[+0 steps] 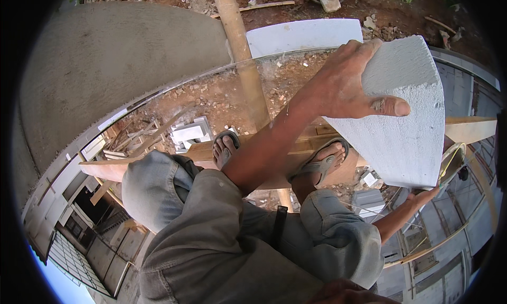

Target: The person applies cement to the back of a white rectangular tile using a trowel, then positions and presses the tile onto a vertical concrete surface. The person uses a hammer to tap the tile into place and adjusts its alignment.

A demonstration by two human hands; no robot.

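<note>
A large white lightweight concrete block with a rough grey upper face is held tilted, out to my right. My left hand reaches across and grips its upper left side, with the thumb over the near edge and the fingers on the grey face. Low on the block's right side, my right hand is at the bottom edge; most of its fingers are hidden. My sandalled feet rest on a wooden plank, knees bent.
A bamboo pole rises before the plank. Another white block lies beyond it. A broad grey cement surface spans the far left. Pale blocks and rubble lie far below. A bucket with a yellow handle is behind the held block.
</note>
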